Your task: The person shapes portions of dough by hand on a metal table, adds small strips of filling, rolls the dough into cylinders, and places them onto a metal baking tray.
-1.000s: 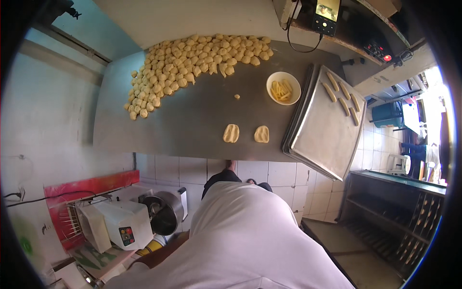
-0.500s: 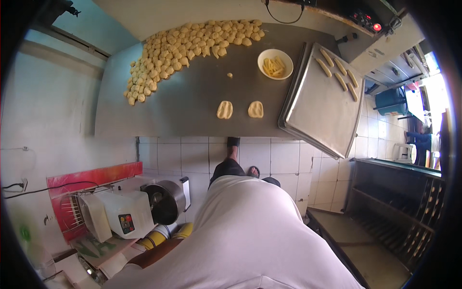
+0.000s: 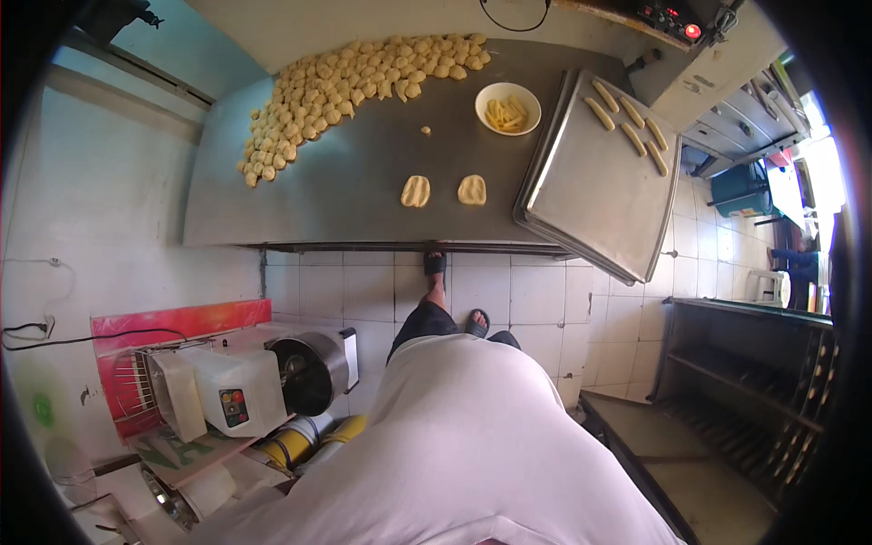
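Note:
Neither of my hands shows; both are out of view, and only my shirt (image 3: 472, 427) and legs appear below the table. On the metal worktable (image 3: 327, 195), two flattened dough pieces lie side by side near the front edge: a left piece (image 3: 416, 192) and a right piece (image 3: 471, 190), both with pressed hollows. Beyond them sits a tiny dough scrap (image 3: 425, 130). A white bowl (image 3: 481, 94) holds pale yellow sticks (image 3: 506, 113). Several dough balls (image 3: 318, 91) crowd the back left of the table. Several rolled dough sticks (image 3: 632, 138) rest on the far end of a metal baking tray (image 3: 599, 200).
The tray overhangs the table's front right corner. A dough mixer (image 3: 245, 391) with a steel bowl (image 3: 313, 374) stands on the left, beside yellow containers (image 3: 295, 442). A dark metal rack (image 3: 736, 381) is at the right. White tiles (image 3: 481, 295) cover the floor.
The view has shifted slightly, so the table appears a little higher and its front edge shows more. The forearm at lower left has mostly slipped from sight. The dough pieces stay put.

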Available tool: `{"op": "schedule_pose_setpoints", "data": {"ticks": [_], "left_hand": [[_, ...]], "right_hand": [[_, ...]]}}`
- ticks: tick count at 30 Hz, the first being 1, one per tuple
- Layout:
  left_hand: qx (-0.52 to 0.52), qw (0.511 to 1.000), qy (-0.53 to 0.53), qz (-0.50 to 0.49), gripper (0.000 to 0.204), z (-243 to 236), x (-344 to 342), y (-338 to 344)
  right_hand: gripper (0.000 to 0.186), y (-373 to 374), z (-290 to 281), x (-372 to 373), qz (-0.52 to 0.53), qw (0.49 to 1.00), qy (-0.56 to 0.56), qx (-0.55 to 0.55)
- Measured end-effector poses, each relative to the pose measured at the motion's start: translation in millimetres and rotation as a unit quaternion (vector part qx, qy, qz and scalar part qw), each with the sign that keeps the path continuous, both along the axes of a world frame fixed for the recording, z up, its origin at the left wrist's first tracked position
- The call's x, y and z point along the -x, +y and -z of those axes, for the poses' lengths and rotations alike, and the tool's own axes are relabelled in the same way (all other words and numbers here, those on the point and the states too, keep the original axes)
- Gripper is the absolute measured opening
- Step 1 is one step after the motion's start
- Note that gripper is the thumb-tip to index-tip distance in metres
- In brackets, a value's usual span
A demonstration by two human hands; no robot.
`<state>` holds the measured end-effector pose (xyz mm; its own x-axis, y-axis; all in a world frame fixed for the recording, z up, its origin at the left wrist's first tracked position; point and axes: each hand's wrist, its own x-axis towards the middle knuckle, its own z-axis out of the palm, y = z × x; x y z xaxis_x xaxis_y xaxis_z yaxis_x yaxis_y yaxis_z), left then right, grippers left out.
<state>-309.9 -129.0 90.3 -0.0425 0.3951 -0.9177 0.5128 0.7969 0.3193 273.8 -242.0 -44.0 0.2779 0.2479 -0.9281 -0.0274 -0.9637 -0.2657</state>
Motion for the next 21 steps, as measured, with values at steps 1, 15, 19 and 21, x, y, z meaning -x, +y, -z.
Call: {"op": "schedule_pose_setpoints", "data": {"ticks": [1,15,19,21], "left_hand": [[0.001,1.0,0.002,0.0,0.043,-4,3,-2],[0.017,1.0,-0.011,-0.003,0.037,-7,4,9],[0.004,0.999,-0.029,0.037,0.035,-7,-7,45],[-0.007,0.998,-0.034,0.055,0.034,-11,-16,66]], "right_hand": [[0.04,0,0,5,0.001,1.0,0.004,-0.001],[0.039,31,-3,11,-0.006,1.0,0.006,-0.001],[0.039,24,1,16,0.007,1.0,0.005,0.006],[0.038,36,-2,19,-0.005,1.0,0.007,0.007]]}}
